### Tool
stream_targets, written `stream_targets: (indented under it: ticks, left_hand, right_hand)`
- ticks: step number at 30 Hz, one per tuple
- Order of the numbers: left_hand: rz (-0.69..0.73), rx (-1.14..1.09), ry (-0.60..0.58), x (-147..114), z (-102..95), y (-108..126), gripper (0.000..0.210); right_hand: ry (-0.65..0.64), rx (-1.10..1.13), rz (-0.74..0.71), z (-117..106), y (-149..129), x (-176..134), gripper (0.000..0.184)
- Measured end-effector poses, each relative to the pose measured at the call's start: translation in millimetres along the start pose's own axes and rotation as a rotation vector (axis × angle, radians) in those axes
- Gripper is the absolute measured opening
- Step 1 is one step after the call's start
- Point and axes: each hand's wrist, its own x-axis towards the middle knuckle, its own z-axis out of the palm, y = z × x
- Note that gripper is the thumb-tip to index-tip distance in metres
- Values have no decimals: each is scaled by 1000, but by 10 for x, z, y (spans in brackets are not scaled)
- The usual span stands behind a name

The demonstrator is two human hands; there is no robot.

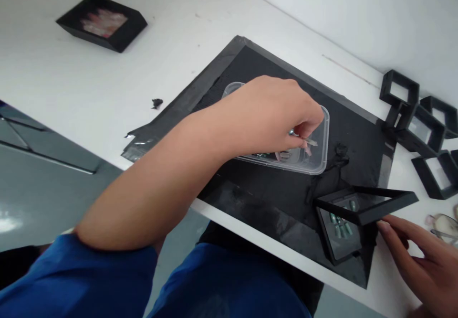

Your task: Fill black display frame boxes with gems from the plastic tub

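Left hand over the clear tub, right hand at the open case.
Far left, a black case (132, 27) with pinkish contents sits on the white tabletop (89, 81); a dark scrap (156, 103) lies nearer the black mat (243, 198). Centre, your left hand (282, 110) pinches a small pale piece (312, 142) over the clear tub (325, 139), which rests on the mat. Right of it, the open case (390, 207) holds green pieces (339, 227), lid tilted up; your right hand (425, 256) grasps the lid's edge. Far right, black frames (425, 134) cluster.
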Motion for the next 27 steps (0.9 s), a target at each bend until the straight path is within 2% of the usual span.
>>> stream_targets:
  ticks: [10, 13, 18, 27]
  left_hand:
    - [-125, -56, -29, -16, -86, 32, 18]
    - [-119, -26, -26, -16, -57, 1, 30]
    - [-112, -25, -137, -25, 56, -116, 46]
    - [-107, 14, -157, 32, 97, -62, 37]
  right_hand:
    - [-12, 28, 3, 15, -55, -18, 27]
    - [-11, 29, 28, 16, -34, -26, 30]
    - [-51, 35, 68, 14, -45, -14, 36]
    - [-77, 44, 114, 27, 15, -66, 41]
